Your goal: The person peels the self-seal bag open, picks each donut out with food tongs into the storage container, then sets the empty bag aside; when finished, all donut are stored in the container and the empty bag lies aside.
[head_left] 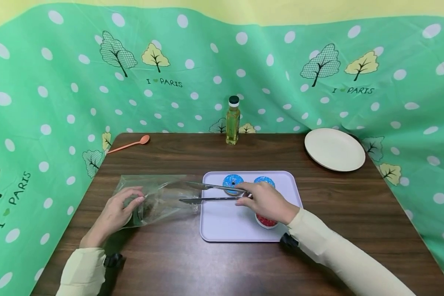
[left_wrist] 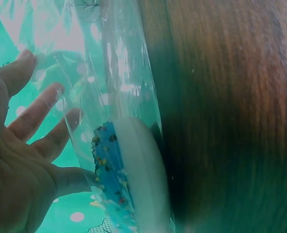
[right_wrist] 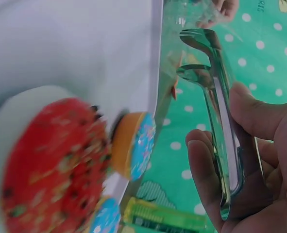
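A clear plastic bag [head_left: 170, 197] lies left of the tray, with a blue-frosted, sprinkled donut [left_wrist: 116, 170] inside it in the left wrist view. My left hand [head_left: 118, 207] is at the bag's left part, its fingers loosely spread and the fingertips right at the film. In my right hand [head_left: 264, 199] I grip metal tongs [right_wrist: 223, 121], whose arms stand apart and point left over the bag's right end. Nothing sits between the tong tips. Beneath them, the lilac tray [head_left: 222, 230] bears two blue donuts [head_left: 232, 181] and a red donut [head_left: 266, 222], partly hidden by my right hand.
A bottle of yellowish liquid [head_left: 232, 123] stands at the table's back edge. The cream plate [head_left: 334, 150] is at the back right, and an orange spoon [head_left: 133, 144] lies at the back left. Polka-dot green cloth [head_left: 192, 94] hangs around the wooden table [head_left: 244, 267].
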`<state>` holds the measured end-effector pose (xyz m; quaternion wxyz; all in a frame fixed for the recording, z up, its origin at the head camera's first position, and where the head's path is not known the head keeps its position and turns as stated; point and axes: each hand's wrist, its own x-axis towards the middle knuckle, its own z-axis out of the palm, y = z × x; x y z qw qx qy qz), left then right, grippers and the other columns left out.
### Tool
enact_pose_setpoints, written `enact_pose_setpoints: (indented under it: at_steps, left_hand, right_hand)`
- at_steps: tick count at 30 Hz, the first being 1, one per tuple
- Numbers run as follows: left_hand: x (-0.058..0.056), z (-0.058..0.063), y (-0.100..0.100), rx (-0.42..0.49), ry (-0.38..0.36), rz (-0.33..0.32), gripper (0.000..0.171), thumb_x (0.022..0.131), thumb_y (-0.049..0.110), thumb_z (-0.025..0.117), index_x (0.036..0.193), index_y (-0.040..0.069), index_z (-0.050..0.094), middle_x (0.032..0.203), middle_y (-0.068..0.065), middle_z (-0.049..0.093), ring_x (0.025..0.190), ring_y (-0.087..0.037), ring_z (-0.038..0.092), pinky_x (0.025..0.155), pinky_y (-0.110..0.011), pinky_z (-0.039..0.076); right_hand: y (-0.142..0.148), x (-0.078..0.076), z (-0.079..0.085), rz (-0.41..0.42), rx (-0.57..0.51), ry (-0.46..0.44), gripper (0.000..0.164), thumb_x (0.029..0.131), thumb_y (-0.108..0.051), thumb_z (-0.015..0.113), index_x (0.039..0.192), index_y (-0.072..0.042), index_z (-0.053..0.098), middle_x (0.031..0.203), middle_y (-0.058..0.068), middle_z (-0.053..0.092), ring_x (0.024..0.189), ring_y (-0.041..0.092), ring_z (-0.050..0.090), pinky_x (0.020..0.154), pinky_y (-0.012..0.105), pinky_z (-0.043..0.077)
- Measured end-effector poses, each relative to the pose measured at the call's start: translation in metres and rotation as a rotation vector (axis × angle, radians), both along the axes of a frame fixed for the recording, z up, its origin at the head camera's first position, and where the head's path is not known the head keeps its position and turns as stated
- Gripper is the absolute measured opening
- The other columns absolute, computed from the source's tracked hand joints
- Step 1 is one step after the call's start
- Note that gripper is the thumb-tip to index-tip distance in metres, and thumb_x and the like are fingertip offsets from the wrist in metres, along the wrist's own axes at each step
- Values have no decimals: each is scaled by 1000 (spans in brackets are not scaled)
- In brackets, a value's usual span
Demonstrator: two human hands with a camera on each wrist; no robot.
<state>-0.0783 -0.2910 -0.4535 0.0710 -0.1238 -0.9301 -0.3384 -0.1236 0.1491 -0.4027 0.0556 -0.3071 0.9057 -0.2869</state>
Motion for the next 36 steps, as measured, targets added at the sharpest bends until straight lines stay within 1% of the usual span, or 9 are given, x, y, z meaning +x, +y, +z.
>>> enact_pose_setpoints:
  at_steps: [3, 5, 12, 16, 18, 25, 28, 33, 36]
  left_hand:
    - [0, 0, 0, 14, -8, 4, 9, 103, 18, 61, 106, 15, 68, 131, -15, 62, 123, -38, 55, 93, -58, 46]
    - [0, -1, 0, 20, -14, 6, 9, 103, 19, 61, 106, 14, 68, 132, -15, 61, 123, -38, 54, 93, -59, 46]
    - [1, 0, -2, 31, -21, 22, 12, 103, 20, 60, 107, 13, 69, 131, -14, 62, 123, -37, 54, 94, -57, 45]
    - [0, -1, -1, 50, -30, 24, 14, 103, 20, 60, 108, 11, 70, 131, -15, 62, 124, -38, 53, 96, -59, 43]
    - [0, -1, 0, 56, -33, 22, 15, 103, 20, 60, 108, 10, 70, 131, -16, 62, 123, -39, 53, 96, -60, 43]
    - [-3, 0, 2, 61, -35, 26, 13, 103, 20, 60, 107, 12, 70, 130, -15, 62, 124, -38, 53, 97, -60, 43]
    - [-3, 0, 2, 59, -41, 27, 12, 103, 19, 60, 106, 12, 69, 130, -16, 62, 124, -39, 53, 97, -61, 42]
    - [-3, 0, 2, 53, -53, 26, 12, 103, 19, 60, 106, 12, 69, 130, -17, 62, 124, -39, 53, 97, -61, 42]
    - [-4, 1, 3, 48, -45, 29, 12, 104, 19, 59, 106, 12, 68, 130, -17, 62, 124, -40, 53, 96, -61, 43]
  right_hand:
    - [-11, -6, -2, 42, -13, 14, 43, 92, -33, 74, 126, -6, 68, 87, -7, 71, 68, 1, 57, 60, 24, 49]
    - [-18, -10, -4, 68, -14, 26, 41, 93, -33, 74, 125, -7, 68, 88, -6, 71, 65, 0, 56, 58, 24, 48]
    - [-50, -19, -4, 147, 39, 85, 40, 93, -31, 74, 125, -6, 68, 91, -3, 71, 69, 3, 56, 66, 27, 50]
    - [-67, -23, -3, 180, 43, 63, 41, 94, -29, 74, 127, -5, 67, 89, -2, 71, 68, 3, 57, 65, 28, 50]
    - [-75, -26, -3, 195, 39, 49, 42, 94, -28, 74, 128, -5, 66, 91, 0, 73, 69, 4, 60, 64, 28, 51]
    - [-99, -34, -13, 239, 30, 8, 43, 94, -28, 73, 130, -7, 65, 114, 8, 72, 86, 9, 66, 77, 32, 53]
    - [-108, -36, -20, 251, 42, -2, 43, 94, -29, 74, 131, -8, 65, 112, 8, 73, 82, 7, 64, 74, 30, 51]
    - [-123, -39, -27, 279, 46, -23, 45, 93, -30, 74, 131, -8, 65, 98, 2, 73, 61, 5, 52, 66, 27, 46]
    - [-132, -40, -29, 294, 44, -28, 46, 92, -30, 75, 131, -9, 65, 92, -1, 73, 60, 4, 52, 66, 26, 45]
